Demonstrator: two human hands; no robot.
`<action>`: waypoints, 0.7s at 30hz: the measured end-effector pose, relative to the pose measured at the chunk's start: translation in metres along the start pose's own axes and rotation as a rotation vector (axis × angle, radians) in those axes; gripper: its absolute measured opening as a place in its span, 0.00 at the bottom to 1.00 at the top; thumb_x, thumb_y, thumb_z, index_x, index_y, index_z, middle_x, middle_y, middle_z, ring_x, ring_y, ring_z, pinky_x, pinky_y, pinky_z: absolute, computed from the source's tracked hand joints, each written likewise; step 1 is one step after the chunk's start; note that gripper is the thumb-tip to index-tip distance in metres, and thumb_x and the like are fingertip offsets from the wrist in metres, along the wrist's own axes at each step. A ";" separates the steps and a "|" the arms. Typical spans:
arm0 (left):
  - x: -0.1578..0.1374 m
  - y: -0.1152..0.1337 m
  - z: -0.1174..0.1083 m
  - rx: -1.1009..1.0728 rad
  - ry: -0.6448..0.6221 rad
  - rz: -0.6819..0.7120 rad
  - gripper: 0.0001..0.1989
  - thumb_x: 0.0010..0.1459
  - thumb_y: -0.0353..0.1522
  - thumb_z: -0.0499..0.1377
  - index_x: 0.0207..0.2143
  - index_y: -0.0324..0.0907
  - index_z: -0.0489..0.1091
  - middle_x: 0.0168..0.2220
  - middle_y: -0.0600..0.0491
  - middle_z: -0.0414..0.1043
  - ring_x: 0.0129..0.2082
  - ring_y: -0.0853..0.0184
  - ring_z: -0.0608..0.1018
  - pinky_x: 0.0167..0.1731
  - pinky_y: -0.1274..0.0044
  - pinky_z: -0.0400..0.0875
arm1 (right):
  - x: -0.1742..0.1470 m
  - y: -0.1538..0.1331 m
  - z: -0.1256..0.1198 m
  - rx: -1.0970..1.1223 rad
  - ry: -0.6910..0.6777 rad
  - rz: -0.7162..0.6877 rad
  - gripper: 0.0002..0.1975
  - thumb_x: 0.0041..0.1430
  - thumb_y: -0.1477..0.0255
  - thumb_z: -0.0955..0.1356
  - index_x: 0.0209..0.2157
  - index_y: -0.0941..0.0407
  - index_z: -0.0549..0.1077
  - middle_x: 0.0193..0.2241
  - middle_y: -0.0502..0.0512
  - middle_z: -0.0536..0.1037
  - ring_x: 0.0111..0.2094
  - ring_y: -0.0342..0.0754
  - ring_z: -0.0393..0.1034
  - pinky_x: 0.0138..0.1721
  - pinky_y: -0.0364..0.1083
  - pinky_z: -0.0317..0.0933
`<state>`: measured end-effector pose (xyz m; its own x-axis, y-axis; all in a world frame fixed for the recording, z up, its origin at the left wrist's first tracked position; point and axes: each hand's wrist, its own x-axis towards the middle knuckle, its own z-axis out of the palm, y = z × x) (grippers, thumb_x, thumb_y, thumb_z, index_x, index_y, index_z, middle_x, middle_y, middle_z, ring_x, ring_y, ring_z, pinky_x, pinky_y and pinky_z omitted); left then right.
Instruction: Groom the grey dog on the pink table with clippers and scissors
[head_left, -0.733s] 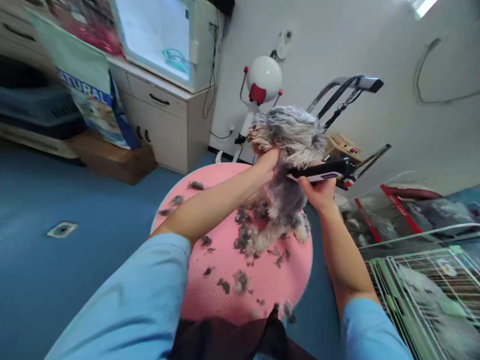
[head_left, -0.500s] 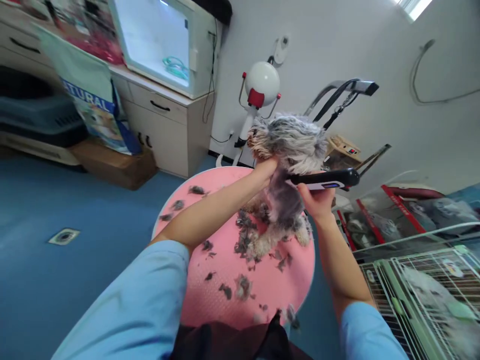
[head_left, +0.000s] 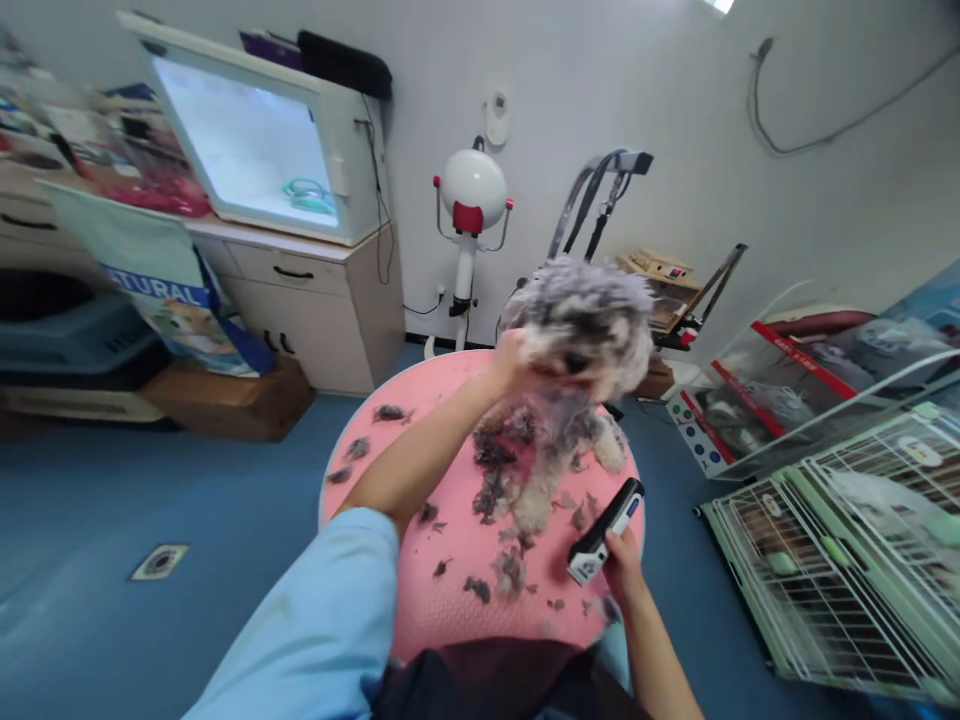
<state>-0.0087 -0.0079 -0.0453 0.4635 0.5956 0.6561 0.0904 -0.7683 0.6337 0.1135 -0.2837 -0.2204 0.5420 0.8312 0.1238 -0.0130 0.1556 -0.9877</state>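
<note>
A grey and cream dog [head_left: 592, 310] with a shaggy head and a closely clipped chest sits on a round pink grooming table [head_left: 442, 480]. At the side of its muzzle, my left hand [head_left: 512, 362] grips the dog's head; motion blurs it and some fingers are hidden. Lower down at the table's right, my right hand [head_left: 622, 565] is closed around a black and white hair clipper [head_left: 609, 530], apart from the dog, its blade end tilted down to the left. Tufts of cut grey hair [head_left: 491, 470] lie around the dog's front legs and across the tabletop.
Behind the table stand a white and red dryer [head_left: 474, 190] and a metal grooming arm [head_left: 581, 195] with black straps. Wire cages [head_left: 832, 570] and clear bins [head_left: 780, 390] line the right. Cabinets [head_left: 300, 310] and a food bag [head_left: 169, 280] stand left.
The clipper, in my right hand, has moved from the dog's neck down towards the table's right edge. The dog's head has turned towards me, my left hand still on it. The view has shifted.
</note>
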 end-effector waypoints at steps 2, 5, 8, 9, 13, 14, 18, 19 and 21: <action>-0.006 0.032 0.030 0.035 -0.003 0.053 0.08 0.48 0.37 0.64 0.26 0.42 0.72 0.29 0.48 0.75 0.35 0.60 0.77 0.38 0.71 0.70 | -0.025 -0.002 -0.011 0.186 0.013 0.036 0.20 0.50 0.51 0.71 0.29 0.53 0.71 0.18 0.47 0.71 0.17 0.44 0.63 0.18 0.44 0.60; -0.023 0.078 0.084 -0.018 0.010 0.118 0.05 0.54 0.29 0.56 0.27 0.41 0.69 0.30 0.49 0.74 0.34 0.65 0.77 0.37 0.75 0.71 | -0.039 -0.023 -0.020 0.529 -0.030 0.001 0.19 0.45 0.51 0.72 0.28 0.53 0.71 0.20 0.48 0.70 0.21 0.45 0.66 0.24 0.47 0.66; -0.050 0.105 0.125 -0.082 -0.037 0.160 0.07 0.59 0.29 0.52 0.30 0.41 0.69 0.30 0.49 0.74 0.33 0.65 0.77 0.39 0.74 0.72 | -0.029 -0.060 -0.016 0.725 -0.031 -0.051 0.18 0.42 0.53 0.73 0.26 0.52 0.71 0.30 0.52 0.76 0.32 0.50 0.73 0.34 0.51 0.71; -0.061 0.107 0.131 -0.090 -0.079 0.188 0.08 0.60 0.29 0.51 0.31 0.41 0.70 0.30 0.49 0.74 0.33 0.65 0.77 0.39 0.74 0.72 | -0.022 -0.074 -0.012 0.777 0.001 -0.081 0.18 0.42 0.52 0.73 0.24 0.52 0.70 0.34 0.54 0.78 0.37 0.52 0.74 0.38 0.53 0.71; -0.095 0.082 0.118 -0.093 -0.159 0.233 0.10 0.62 0.33 0.52 0.35 0.43 0.73 0.32 0.50 0.76 0.33 0.64 0.79 0.43 0.72 0.73 | 0.004 -0.121 0.006 0.898 0.084 -0.178 0.16 0.42 0.54 0.71 0.29 0.50 0.74 0.40 0.54 0.81 0.47 0.58 0.74 0.47 0.60 0.68; -0.096 0.070 0.109 -0.058 -0.105 0.187 0.10 0.61 0.37 0.54 0.36 0.44 0.74 0.33 0.49 0.77 0.35 0.62 0.79 0.45 0.69 0.73 | 0.008 -0.128 0.010 0.911 0.107 -0.197 0.16 0.42 0.56 0.71 0.32 0.49 0.75 0.39 0.53 0.82 0.47 0.58 0.74 0.47 0.60 0.68; -0.055 0.031 0.073 -0.024 0.022 0.117 0.24 0.45 0.48 0.67 0.39 0.42 0.74 0.40 0.44 0.77 0.47 0.51 0.77 0.56 0.56 0.66 | 0.017 -0.141 0.016 0.920 0.193 -0.229 0.19 0.41 0.57 0.70 0.37 0.49 0.77 0.35 0.51 0.82 0.45 0.58 0.76 0.44 0.56 0.70; -0.036 0.029 0.067 -0.087 -0.034 0.165 0.23 0.46 0.48 0.66 0.40 0.43 0.74 0.40 0.45 0.77 0.47 0.52 0.77 0.56 0.57 0.67 | 0.019 -0.141 0.015 0.920 0.206 -0.236 0.19 0.41 0.57 0.70 0.37 0.49 0.77 0.34 0.50 0.82 0.45 0.57 0.76 0.43 0.55 0.70; 0.004 0.036 0.063 -0.204 -0.148 0.268 0.17 0.52 0.48 0.62 0.37 0.45 0.73 0.39 0.47 0.77 0.44 0.56 0.78 0.53 0.61 0.70 | 0.025 -0.141 0.012 0.923 0.212 -0.255 0.17 0.42 0.56 0.69 0.34 0.49 0.77 0.31 0.49 0.81 0.42 0.55 0.77 0.40 0.53 0.71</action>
<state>0.0521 -0.0475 -0.0459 0.5710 0.3280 0.7526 -0.2219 -0.8210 0.5261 0.1188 -0.2779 -0.0772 0.7582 0.6159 0.2140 -0.4777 0.7481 -0.4607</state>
